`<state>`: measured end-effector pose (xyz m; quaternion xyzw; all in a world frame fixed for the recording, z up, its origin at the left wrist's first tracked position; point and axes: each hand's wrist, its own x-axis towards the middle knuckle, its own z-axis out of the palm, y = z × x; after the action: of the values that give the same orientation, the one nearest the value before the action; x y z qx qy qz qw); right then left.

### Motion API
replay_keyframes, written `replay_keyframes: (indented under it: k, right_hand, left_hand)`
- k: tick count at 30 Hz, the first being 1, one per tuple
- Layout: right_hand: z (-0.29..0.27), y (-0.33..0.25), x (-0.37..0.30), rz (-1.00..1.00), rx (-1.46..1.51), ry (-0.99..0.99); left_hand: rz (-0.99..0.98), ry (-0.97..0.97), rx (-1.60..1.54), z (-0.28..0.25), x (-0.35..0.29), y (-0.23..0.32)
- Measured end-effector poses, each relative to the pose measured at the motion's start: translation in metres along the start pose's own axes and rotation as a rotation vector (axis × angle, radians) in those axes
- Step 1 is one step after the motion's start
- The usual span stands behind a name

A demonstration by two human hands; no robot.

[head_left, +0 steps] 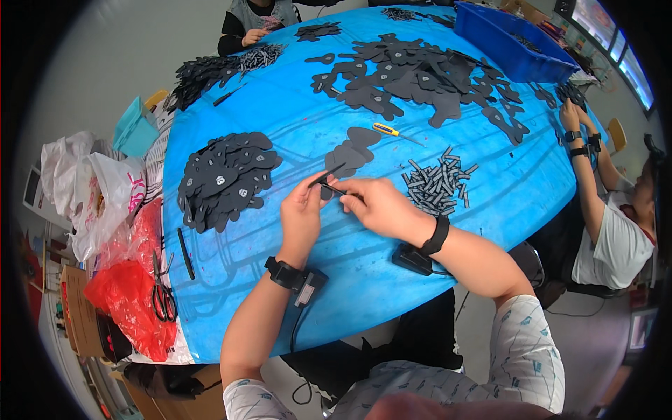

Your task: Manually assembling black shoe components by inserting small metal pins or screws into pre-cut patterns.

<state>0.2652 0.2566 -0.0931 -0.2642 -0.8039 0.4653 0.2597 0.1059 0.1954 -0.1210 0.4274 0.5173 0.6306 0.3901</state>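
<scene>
My left hand (302, 210) is closed on a thin flat black piece (330, 173), seen nearly edge-on above the middle of the table's near part. From the right, my right hand (381, 204) grips a slim dark stick-like tool (334, 188), whose tip meets the piece at my left fingers. Its exact kind is hidden by the fingers. Just beyond my hands lie a few loose flat black cutouts (350, 152). To the right is a heap of short grey-and-black tubes (435, 183). A big pile of black cutouts with small pale marks (227, 175) lies to the left.
A yellow-handled screwdriver (386, 129) lies beyond the cutouts. Scissors (163, 301), a black pen-like stick (185, 253) and plastic bags (136, 301) are at the left edge. A larger black heap (413, 73) and blue bin (514, 45) stand farther back. Two people work at the table.
</scene>
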Motion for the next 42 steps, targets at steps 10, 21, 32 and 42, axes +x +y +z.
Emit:
replay_keyframes:
  k: [10, 21, 32, 42]
  right_hand:
    - [0.006, 0.012, 0.0, -0.292, -0.184, 0.167]
    - [-0.01, -0.008, 0.0, -0.048, -0.166, 0.082]
    - [-0.025, 0.003, 0.014, -0.075, 0.203, 0.183]
    - [-0.019, 0.007, 0.013, -0.039, 0.402, 0.159]
  left_hand:
    - [0.062, 0.009, 0.177, 0.003, -0.002, -0.003]
    - [-0.042, 0.149, -0.154, 0.001, 0.002, 0.005]
    - [0.091, -0.011, -0.143, 0.002, -0.003, 0.013]
    - [-0.083, -0.182, -0.454, -0.003, 0.0, 0.016]
